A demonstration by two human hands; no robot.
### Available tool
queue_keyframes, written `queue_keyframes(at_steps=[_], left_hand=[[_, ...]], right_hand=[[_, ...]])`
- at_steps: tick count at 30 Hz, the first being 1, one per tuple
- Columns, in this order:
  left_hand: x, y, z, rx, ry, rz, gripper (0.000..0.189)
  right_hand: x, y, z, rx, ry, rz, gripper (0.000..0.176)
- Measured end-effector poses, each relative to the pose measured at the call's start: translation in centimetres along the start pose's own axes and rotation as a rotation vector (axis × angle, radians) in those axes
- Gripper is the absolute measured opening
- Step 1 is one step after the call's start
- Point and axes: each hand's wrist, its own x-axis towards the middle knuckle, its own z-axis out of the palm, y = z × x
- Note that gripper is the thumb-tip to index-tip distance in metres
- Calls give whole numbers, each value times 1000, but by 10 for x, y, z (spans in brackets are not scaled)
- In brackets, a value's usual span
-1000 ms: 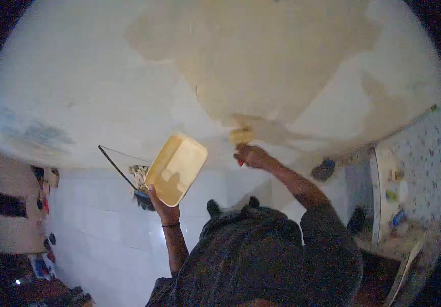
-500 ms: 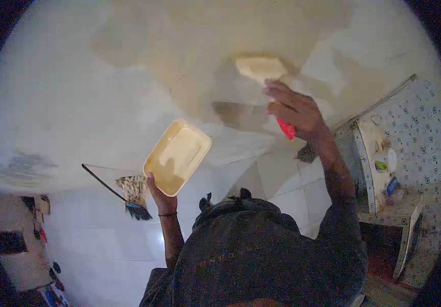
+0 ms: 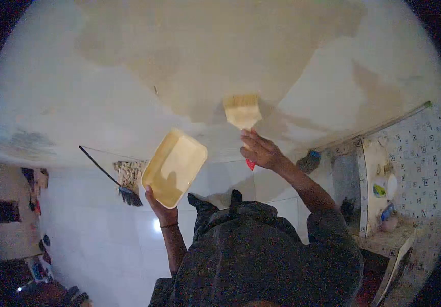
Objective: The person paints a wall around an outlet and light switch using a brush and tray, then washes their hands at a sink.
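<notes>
My right hand grips a wide paintbrush by its handle, whose red end shows below the fingers. Its pale bristles point up at the wall, at the lower part of a darker beige patch that looks wet. In my left hand is a cream rectangular tray, tilted, with the thumb over its near rim and the other fingers hidden beneath. Inside the tray a shadow falls across a cream-coloured surface.
A broom and a stringy mop head are on the white tiled floor at the left. To the right stands a counter with small items, beside a patterned tiled wall. A dark bundle lies near the wall's foot.
My right hand has brought the brush down and left along the wall, closer to the tray. The left hand still holds the tray, and the view has shifted slightly.
</notes>
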Motion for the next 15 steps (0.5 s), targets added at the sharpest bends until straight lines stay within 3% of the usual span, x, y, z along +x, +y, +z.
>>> queue_keyframes(at_steps=[2,6,8,10,11,13,15], left_hand=[[-8,-12,4,732,46,352,57],[-18,-22,1,434,121,216,57],[-20,-23,16,415,199,223,56],[-21,-23,17,-108,64,63,41],[-19,-26,19,-104,59,61,41],[-12,-36,25,252,101,176,54],[-4,-34,24,153,93,104,54]], right_hand=[[-28,14,25,61,-193,10,26],[-98,42,97,168,-245,86,27],[-112,53,100,397,-512,382,29],[-124,61,98,303,-484,339,32],[-127,62,97,209,-460,290,36],[-117,63,87,196,-390,271,36],[-86,61,57,182,-320,252,37]])
